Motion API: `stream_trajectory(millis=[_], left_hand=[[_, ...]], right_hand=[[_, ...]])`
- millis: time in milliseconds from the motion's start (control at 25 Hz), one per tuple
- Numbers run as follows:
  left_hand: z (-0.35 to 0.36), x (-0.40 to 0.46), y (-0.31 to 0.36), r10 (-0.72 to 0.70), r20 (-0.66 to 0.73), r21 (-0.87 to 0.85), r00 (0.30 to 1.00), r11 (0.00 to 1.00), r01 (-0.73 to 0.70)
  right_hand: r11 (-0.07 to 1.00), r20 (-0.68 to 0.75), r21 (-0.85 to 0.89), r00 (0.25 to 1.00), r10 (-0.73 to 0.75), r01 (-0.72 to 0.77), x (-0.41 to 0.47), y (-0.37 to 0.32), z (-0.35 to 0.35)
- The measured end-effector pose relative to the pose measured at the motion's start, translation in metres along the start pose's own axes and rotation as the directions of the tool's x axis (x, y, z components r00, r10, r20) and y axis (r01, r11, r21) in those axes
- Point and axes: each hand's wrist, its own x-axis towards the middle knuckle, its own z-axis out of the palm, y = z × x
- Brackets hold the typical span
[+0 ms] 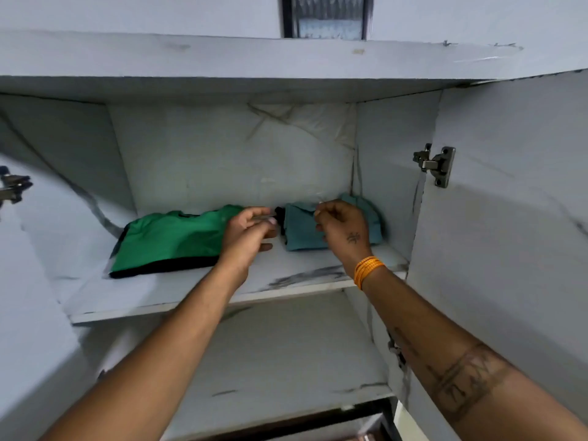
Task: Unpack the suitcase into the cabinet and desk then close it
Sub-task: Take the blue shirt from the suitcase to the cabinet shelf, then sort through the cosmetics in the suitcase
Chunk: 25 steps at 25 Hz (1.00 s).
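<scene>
My left hand (251,232) and right hand (343,226) are both raised to the upper shelf (286,278) of the open cabinet (222,154), at centre frame. My left hand hovers with fingers loosely curled between the two garments; whether it grips the small black item (280,218) there cannot be determined. My right hand sits over the folded teal garment (302,230), fingertips bunched at its top edge; an actual pinch cannot be confirmed. The folded green garment (165,240), edged in black, lies flat at centre left on the same shelf, just beside my left hand. An orange thread band (367,268) circles my right wrist. The lower shelf (286,361) occupies the lower centre. A metal hinge (436,165) is fixed to the open right door (509,218), upper right; my forearms cross in front of the shelf edges.
</scene>
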Motion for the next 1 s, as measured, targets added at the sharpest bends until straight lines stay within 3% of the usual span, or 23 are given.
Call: stream_trajectory(millis=[80,280,520,800,1000], left_hand=[[-0.027,-0.045,0.008,0.031,0.028,-0.031,0.999,0.999,-0.030],[-0.106,-0.157,-0.003,-0.060,-0.064,-0.173,0.996,0.984,0.048],[-0.192,-0.288,-0.025,-0.096,-0.346,-0.215,0.933,0.976,0.021],[-0.240,-0.445,-0.013,-0.086,-0.695,-0.112,0.714,0.994,0.011],[-0.232,-0.595,0.006,-0.045,-0.884,-0.020,0.465,0.998,0.057]], right_hand=[[0.988,0.098,0.099,0.989,0.111,-0.120,-0.050,-0.016,0.014],[0.932,0.309,0.253,0.934,0.178,-0.261,-0.170,-0.041,0.055],[0.895,0.555,0.262,0.815,0.166,-0.361,-0.285,-0.030,0.102],[0.864,0.835,0.208,0.543,0.087,-0.459,-0.413,-0.032,0.126],[0.843,0.969,0.119,0.247,0.017,-0.525,-0.519,-0.047,0.107]])
